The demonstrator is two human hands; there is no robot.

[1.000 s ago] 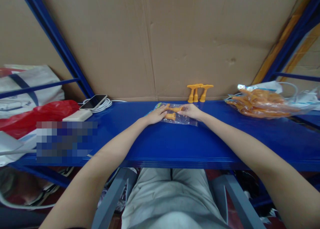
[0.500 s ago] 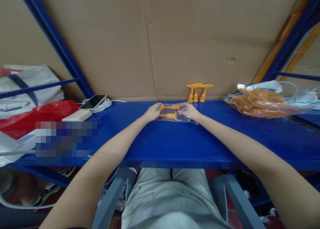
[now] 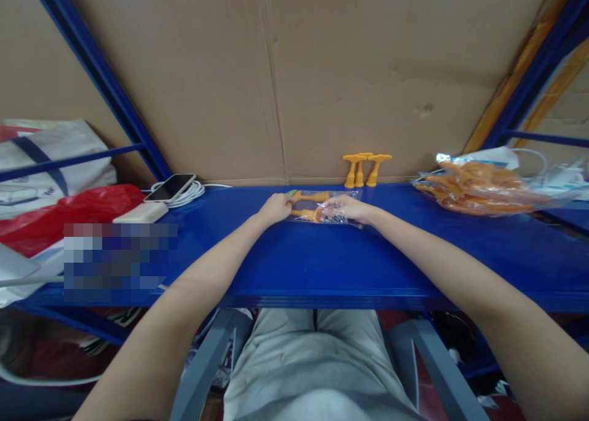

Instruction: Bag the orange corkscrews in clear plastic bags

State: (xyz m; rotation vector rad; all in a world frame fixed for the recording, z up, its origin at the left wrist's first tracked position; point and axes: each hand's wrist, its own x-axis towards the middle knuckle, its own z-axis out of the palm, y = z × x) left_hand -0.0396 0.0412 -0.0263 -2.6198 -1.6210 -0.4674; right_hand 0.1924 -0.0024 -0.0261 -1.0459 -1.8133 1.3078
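Note:
A transparent plastic bag (image 3: 347, 220) lies on the blue tabletop, around two orange pieces with ribbed stems. My left hand (image 3: 276, 208) is closed on the bag's left end, beside a small green patch. Just right of it, the upper orange piece (image 3: 313, 196) stretches sideways. Below that, the lower orange piece (image 3: 304, 213) runs roughly parallel. The fingers of my right hand (image 3: 347, 208) close at the flared right end of the lower piece; whether film lies between is unclear. Behind the bag, three orange T-shaped pieces (image 3: 359, 170) stand upright by the cardboard.
A plastic bag of orange parts (image 3: 478, 188) sits at the right of the blue table (image 3: 294, 261). Leftward lie a phone (image 3: 170, 188), a coiled white cable (image 3: 191, 194), a white box (image 3: 140, 213) and a red bag (image 3: 92, 206). A cardboard wall (image 3: 322, 77) closes the back.
My right hand has shifted slightly left and down, from the right end of the upper orange piece to that of the lower one. My left hand has edged slightly left.

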